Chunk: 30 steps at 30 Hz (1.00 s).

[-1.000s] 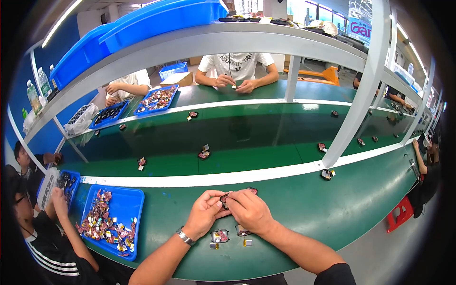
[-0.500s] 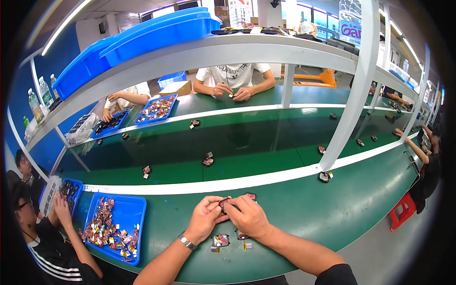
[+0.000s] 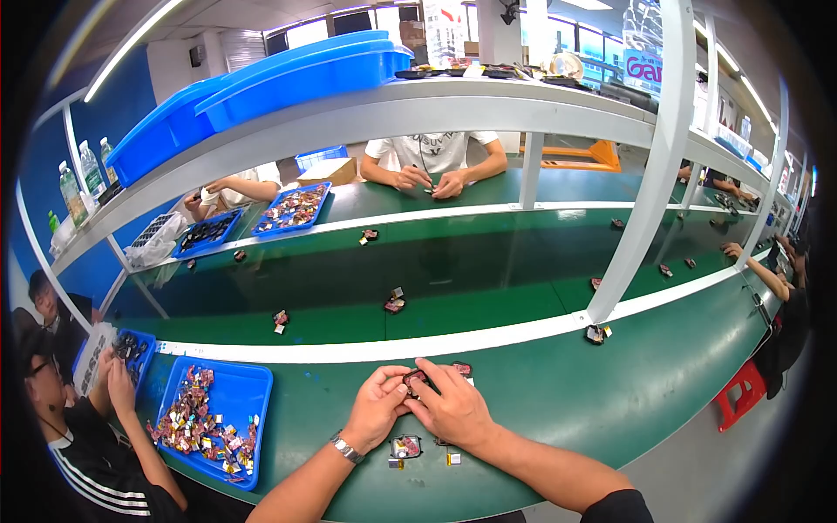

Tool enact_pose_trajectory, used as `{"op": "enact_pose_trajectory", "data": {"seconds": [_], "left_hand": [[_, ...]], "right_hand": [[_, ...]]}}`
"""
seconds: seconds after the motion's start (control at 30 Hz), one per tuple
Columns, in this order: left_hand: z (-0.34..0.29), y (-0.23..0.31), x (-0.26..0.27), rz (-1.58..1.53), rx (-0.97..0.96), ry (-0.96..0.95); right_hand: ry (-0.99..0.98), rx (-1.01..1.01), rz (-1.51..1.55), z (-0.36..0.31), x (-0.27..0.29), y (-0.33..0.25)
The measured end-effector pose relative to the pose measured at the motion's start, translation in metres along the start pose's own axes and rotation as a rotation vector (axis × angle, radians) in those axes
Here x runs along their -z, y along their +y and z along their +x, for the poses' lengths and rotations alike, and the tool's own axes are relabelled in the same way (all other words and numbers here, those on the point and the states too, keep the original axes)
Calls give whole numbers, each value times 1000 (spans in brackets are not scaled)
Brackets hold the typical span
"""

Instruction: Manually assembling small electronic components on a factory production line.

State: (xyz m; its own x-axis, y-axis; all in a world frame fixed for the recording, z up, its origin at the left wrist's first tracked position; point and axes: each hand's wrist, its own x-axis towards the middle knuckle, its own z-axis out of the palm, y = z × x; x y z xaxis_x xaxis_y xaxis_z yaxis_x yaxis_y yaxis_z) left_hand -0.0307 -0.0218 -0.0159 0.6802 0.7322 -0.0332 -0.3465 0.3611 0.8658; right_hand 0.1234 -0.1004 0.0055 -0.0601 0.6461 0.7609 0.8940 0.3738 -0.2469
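Observation:
My left hand (image 3: pixel 377 411) grips a small black watch-like case (image 3: pixel 417 381) with a reddish circuit inside, its thumb and fingers at the case's left edge. My right hand (image 3: pixel 455 408) is bent over the same case, thumb and fingertips at its right side and index finger raised along the top. Just beyond the right hand lies another dark case (image 3: pixel 462 369), partly covered. Nearer me sits an open case (image 3: pixel 406 446) with a small silver battery (image 3: pixel 396 464) beside it. A second battery (image 3: pixel 453 458) lies below my right hand, which hides what adjoins it.
A blue tray (image 3: pixel 267 383) of small circuit-and-battery parts stands left, beside a co-worker. Past a white rail (image 3: pixel 349 352), a green belt (image 3: pixel 488 315) carries several spaced-out parts. A white post (image 3: pixel 641 183) rises on the right, supporting a shelf (image 3: pixel 366 109) overhead. Other people sit across and right.
My right index finger has lifted and straightened over the case, while both hands stay on it. Parts on the belt have shifted slightly right. The far-left co-worker's hands have risen from the tray.

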Motion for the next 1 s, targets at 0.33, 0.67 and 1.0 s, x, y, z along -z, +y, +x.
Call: {"op": "enact_pose_trajectory", "data": {"seconds": [0.33,0.67,1.0], "left_hand": [[2,8,-2,-50,-76,129],[4,11,8,220,-53,97],[5,5,11,251,-70,56]], "right_hand": [[50,-232,16,43,-32,91],[12,-284,-160,67,-49,122],[-278,-587,15,99,-112,123]]}}
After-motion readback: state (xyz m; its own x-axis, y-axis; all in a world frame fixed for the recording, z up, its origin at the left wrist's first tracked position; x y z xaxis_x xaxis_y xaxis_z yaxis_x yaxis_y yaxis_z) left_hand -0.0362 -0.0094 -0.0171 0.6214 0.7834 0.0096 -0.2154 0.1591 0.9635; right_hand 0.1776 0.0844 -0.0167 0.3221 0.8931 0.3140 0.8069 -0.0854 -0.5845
